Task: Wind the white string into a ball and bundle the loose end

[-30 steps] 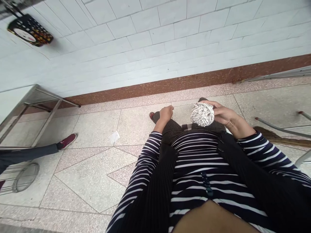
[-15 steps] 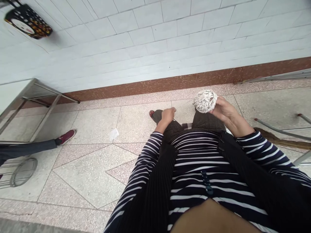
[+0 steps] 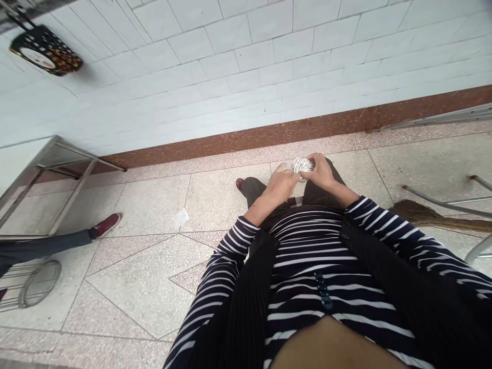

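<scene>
A small ball of whitish cord (image 3: 302, 164) is held over my lap, between both hands. My right hand (image 3: 322, 173) wraps its fingers and thumb around the ball's right side. My left hand (image 3: 281, 185) is closed against the left side, its fingertips touching the windings near my right fingers. Parts of the ball are covered by the fingers, and whether my left fingers also pinch a loose strand cannot be made out.
A white-topped metal-legged table (image 3: 28, 159) stands left, with another person's leg and red shoe (image 3: 107, 224) beside a wire-frame stool (image 3: 40, 282). White paper (image 3: 181, 219) lies on the floor. At right are a broom (image 3: 423, 212) and metal legs (image 3: 442, 203). A patterned bag (image 3: 48, 50) hangs on the wall.
My right hand has brought the ball of cord left and inward over my lap. My left hand has moved right and now meets it at the ball.
</scene>
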### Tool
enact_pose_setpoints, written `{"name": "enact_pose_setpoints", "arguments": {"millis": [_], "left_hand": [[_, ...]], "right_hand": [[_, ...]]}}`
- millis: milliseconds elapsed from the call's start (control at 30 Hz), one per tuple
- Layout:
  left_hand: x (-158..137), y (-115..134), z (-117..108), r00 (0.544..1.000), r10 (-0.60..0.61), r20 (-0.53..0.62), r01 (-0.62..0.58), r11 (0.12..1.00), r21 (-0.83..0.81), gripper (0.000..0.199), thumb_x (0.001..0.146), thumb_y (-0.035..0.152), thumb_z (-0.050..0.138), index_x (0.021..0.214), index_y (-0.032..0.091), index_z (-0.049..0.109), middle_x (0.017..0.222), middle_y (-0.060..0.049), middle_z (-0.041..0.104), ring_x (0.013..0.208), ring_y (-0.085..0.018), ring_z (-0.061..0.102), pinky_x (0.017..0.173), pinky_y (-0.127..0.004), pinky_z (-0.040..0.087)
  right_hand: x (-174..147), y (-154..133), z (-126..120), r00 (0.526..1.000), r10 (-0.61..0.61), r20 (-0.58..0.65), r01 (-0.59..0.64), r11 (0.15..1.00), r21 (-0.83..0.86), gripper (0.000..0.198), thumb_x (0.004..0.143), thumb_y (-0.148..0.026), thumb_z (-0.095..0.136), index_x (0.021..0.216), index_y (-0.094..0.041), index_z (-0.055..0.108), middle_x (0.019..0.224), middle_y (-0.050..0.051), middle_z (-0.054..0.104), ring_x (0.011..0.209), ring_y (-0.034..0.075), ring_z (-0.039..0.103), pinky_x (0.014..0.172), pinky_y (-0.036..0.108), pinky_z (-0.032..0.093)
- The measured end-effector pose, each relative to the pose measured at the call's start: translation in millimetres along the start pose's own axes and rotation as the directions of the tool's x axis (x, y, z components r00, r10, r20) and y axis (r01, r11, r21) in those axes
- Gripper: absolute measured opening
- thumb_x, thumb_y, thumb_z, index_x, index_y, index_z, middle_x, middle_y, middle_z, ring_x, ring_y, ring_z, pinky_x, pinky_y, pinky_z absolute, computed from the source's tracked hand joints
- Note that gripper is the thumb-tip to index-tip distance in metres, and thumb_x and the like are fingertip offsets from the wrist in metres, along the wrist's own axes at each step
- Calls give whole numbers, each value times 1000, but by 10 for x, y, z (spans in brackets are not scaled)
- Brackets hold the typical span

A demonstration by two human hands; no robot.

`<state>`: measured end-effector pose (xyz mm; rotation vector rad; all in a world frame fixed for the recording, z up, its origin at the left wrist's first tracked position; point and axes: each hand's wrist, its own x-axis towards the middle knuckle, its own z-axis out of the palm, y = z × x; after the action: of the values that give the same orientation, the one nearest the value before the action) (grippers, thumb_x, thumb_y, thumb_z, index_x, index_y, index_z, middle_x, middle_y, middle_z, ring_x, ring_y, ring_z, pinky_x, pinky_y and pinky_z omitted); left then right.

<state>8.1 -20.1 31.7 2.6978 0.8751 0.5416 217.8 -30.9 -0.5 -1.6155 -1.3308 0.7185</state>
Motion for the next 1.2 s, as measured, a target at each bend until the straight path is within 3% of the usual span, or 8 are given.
{"name": "enact_pose_setpoints", "arguments": {"millis": [100,200,333,667,867,1033,1133,1200], "left_hand": [[84,-160,-133,997,3,-78,-2,1000,21,33,110,25,45,99,24,77,85,-3,71,95,-20,69,135,-53,32],[121,-250,-163,993,-5,-117,5,1000,0,30,111,29,48,97,24,74,92,-2,74,101,-19,68,135,-53,32],[111,-275,-43,990,-77,-115,76,997,-20,30,111,28,48,99,23,76,98,-5,78,102,-20,71,132,-52,36],[-121,-386,199,944,-310,-118,286,941,-181,34,112,38,52,101,23,81,96,-4,83,90,-19,72,123,-44,43],[-109,-275,210,935,-347,-80,311,904,-293,27,108,32,58,106,21,83,106,-8,84,102,-24,73,107,-39,53],[-107,-199,277,912,-409,9,359,790,-496,30,103,18,56,116,20,83,124,-8,83,117,-27,76,101,-34,56],[-93,-170,366,875,-479,70,449,749,-488,26,97,11,59,106,15,83,109,-9,85,105,-28,77,92,-33,56],[-71,-131,421,849,-519,97,500,732,-463,21,97,15,61,92,13,81,92,-9,82,89,-25,75,83,-31,53]], "right_hand": [[-79,-12,-15,979,109,171,-141,972,186,48,57,-39,88,91,-27,58,93,3,60,93,27,59,83,40,52],[-153,-67,-102,912,196,360,-318,893,319,47,56,-40,90,92,-26,62,86,1,62,81,22,60,66,32,50],[-299,-188,-174,843,190,503,-450,760,468,46,56,-31,92,94,-24,67,91,0,67,80,19,64,64,29,56],[-360,-134,-212,847,244,472,-515,595,617,47,54,-23,94,95,-23,70,91,-1,72,77,17,68,67,32,63],[-369,-117,-233,752,-19,659,-538,559,631,51,62,-26,94,108,-22,74,101,5,78,85,22,73,73,32,62],[-420,-258,-265,763,-74,642,-537,481,693,77,64,-23,93,138,-29,70,127,6,77,109,26,75,94,41,64],[-404,-374,-283,774,-96,626,-510,491,706,78,62,-27,94,136,-27,70,129,8,77,117,30,73,101,45,62],[-327,-431,-288,814,-79,575,-453,533,715,71,62,-31,95,128,-26,71,124,9,78,119,33,73,99,50,63]]}}
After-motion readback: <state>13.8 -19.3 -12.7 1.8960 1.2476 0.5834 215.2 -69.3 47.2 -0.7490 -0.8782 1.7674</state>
